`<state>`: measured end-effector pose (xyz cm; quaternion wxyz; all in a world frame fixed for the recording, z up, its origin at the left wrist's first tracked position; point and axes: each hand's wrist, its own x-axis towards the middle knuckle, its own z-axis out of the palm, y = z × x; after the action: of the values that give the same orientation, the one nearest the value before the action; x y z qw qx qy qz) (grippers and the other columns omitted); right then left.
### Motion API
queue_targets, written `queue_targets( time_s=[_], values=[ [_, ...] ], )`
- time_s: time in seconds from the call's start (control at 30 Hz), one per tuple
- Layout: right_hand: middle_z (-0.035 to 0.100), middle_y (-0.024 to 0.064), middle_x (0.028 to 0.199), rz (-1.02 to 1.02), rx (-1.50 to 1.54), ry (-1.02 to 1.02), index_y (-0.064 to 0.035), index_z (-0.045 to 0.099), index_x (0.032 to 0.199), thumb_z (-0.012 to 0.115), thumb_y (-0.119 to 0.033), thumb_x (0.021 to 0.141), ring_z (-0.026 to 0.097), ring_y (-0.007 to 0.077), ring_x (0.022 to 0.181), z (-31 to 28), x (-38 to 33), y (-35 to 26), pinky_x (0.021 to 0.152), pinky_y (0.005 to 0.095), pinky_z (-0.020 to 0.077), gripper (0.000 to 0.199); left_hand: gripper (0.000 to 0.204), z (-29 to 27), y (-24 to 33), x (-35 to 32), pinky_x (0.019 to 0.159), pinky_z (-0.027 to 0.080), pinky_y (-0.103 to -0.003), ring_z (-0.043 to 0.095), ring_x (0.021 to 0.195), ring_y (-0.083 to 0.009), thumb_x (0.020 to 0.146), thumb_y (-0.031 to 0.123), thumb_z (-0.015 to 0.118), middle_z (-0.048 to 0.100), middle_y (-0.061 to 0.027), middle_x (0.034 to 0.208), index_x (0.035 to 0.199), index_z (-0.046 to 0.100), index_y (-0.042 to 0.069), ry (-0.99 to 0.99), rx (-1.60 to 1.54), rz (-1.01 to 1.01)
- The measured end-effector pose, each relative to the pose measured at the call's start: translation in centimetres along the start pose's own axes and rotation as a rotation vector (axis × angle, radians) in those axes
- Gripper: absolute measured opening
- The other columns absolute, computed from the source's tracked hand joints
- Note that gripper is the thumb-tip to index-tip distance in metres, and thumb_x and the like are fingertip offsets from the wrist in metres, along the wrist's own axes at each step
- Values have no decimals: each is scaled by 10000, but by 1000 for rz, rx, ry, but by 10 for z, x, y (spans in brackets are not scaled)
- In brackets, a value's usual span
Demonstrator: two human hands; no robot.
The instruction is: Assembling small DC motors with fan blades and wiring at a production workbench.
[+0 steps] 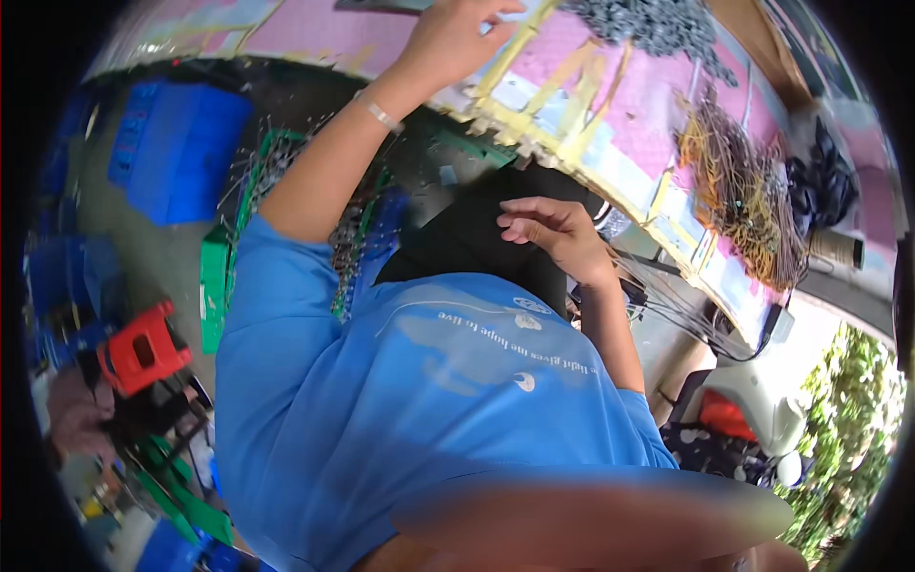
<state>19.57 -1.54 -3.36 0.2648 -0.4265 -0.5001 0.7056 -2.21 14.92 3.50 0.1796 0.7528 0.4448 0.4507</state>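
Note:
My left hand [462,36] reaches over the pink tabletop [334,36], near its yellow-taped edge. Its fingers are apart, partly cut off by the top of the picture, and I see nothing between them. Lower down, my right hand [564,238] hovers above my dark-clad lap, just this side of the table edge. The fingers there are loosely bent, the thumb is slightly apart, and no object shows in them. A heap of small grey parts [658,33] lies on the table beyond my hands. To its right rests a bundle of brown and orange wires [739,195].
A black plastic bag [822,176] sits by the wires. Blue crates [181,153] and a green crate [214,296] stand on the floor at left, near a red plastic stool [145,348]. Thin cables hang below the table at right. A grey-white scooter [762,400] stands beyond.

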Motion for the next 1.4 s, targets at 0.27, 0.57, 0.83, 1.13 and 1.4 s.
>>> queue_targets(
  time_s=[0.27,0.57,0.83,1.13,1.4],
  values=[
    [694,164,1048,-47,76,247,84,602,1197,597,17,924,682,205,946,-39,-39,-21,859,301,543,282,147,109,-20,89,722,499,-494,637,819,-392,831,169,596,640,-206,866,800,659,41,-198,304,234],
    [716,107,972,-239,-251,806,58,659,1125,605,-41,929,672,126,785,-104,-55,-45,719,254,539,226,181,100,-12,73,799,497,-479,627,897,-386,776,114,606,640,-220,902,927,585,17,-350,431,393],
    [712,99,767,-27,-1336,1338,-136,747,1006,705,-230,823,678,185,662,-155,-35,-45,644,286,522,210,386,66,40,46,849,523,-405,628,965,-366,776,45,595,629,-237,1074,1161,625,37,-464,173,329],
    [705,96,753,-232,-1108,1433,-166,743,980,666,-275,822,675,276,689,-165,-43,-47,663,362,520,207,298,52,26,-36,742,592,-289,707,821,-250,914,42,585,679,-170,1031,1197,585,-50,-447,-1193,-571],
    [724,82,804,-43,-1166,1286,-167,745,1003,658,-316,819,691,268,738,-180,-29,-55,699,349,526,252,317,46,51,-82,657,584,-261,698,764,-200,872,42,653,675,-105,979,1179,609,-25,-585,-1273,-628]
  ],
)
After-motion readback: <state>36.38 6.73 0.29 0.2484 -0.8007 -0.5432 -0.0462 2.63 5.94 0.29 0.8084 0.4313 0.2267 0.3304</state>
